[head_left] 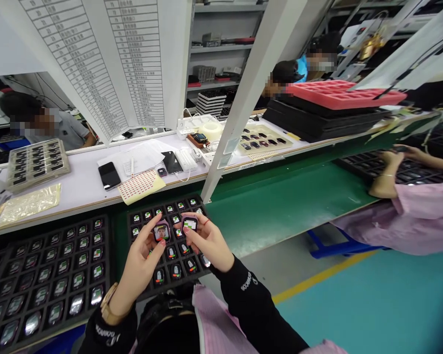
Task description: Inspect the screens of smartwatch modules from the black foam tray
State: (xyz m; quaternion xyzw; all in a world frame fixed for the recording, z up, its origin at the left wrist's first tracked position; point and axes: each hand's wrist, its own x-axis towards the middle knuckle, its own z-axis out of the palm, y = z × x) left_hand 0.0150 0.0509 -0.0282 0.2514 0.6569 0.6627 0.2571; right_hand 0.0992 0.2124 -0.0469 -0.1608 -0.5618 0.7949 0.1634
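Observation:
My left hand (144,253) pinches a smartwatch body (162,231) by its edges, thumb below and fingers above. Its lit screen shows a picture of a person. In my right hand (207,241) is a second smartwatch body (189,224), its screen white and green, with my thumb lying over its lower left corner. Both are held up above a black compartment tray (132,253), where several more lit watch bodies sit in their slots. My hands and forearms cover part of that tray.
Left of me lies another black tray (109,246) of watch bodies. Along the shelf are a phone (109,175), a sticker sheet (141,187) and a beige tray (280,142). A white post (239,93) rises ahead. At right, a co-worker's hands (393,156) work over another tray.

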